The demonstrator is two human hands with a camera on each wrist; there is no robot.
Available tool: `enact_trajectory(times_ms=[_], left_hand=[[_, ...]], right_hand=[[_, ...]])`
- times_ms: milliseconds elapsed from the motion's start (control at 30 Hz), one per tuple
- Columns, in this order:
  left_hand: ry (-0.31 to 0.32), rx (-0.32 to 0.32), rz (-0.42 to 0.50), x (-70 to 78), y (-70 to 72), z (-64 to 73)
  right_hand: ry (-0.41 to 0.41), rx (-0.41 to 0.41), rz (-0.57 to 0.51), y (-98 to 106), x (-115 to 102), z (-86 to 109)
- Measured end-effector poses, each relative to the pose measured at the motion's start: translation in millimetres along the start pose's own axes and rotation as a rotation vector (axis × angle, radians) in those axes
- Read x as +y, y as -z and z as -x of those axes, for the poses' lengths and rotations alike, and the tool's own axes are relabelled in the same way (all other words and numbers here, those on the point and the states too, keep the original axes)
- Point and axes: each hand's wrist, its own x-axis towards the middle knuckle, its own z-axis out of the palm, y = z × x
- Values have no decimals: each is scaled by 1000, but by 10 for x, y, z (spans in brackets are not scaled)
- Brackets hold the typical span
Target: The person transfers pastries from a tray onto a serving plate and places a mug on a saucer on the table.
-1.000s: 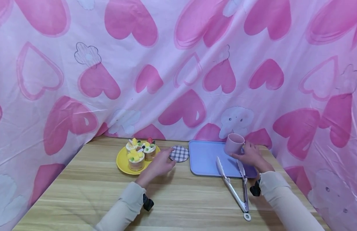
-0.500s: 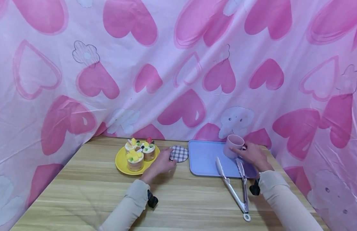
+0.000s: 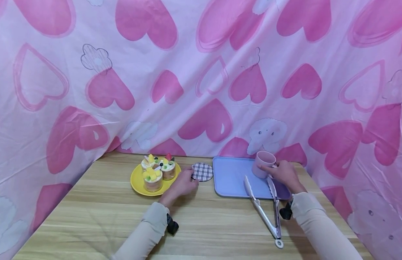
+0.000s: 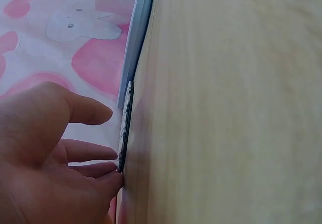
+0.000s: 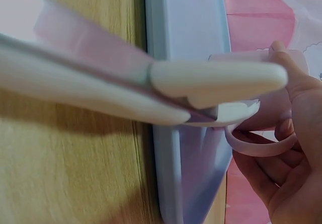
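My left hand point(image 3: 181, 186) lies beside a round black-and-white checked coaster point(image 3: 202, 172). In the left wrist view its fingertips point(image 4: 115, 176) touch the coaster's near edge, while the thumb point(image 4: 95, 110) stays apart from it. At the right, my right hand point(image 3: 285, 175) holds a pink mug point(image 3: 260, 169) by its handle side, with a finger passing through the handle point(image 5: 259, 148) and the thumb against the wall. The mug stands upright over the right part of a blue tray point(image 3: 230, 178). Silver tongs point(image 3: 264, 216) with white tips lie spread across the tray's front edge.
Left of my left hand, a yellow plate point(image 3: 136, 184) carries several fruit-topped dessert cups point(image 3: 153, 183). A pink heart-patterned curtain point(image 3: 201, 90) rises behind the wooden table point(image 3: 201, 224) and along both sides.
My right hand has shifted its grip on the mug, the thumb now lying across its side. The left hand has barely moved at the coaster's edge.
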Motion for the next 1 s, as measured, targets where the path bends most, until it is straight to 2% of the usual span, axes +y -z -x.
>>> enact_trajectory(times_ms=[267, 400, 1000], left_hand=[[-48, -10, -31, -16, -10, -1], [-60, -8, -42, -4, 1, 12], [-3, -15, -39, -29, -31, 16]], right_hand=[[-48, 25, -49, -6, -7, 24], [-34, 44, -75, -9, -7, 48], [-13, 72, -106, 43, -21, 94]])
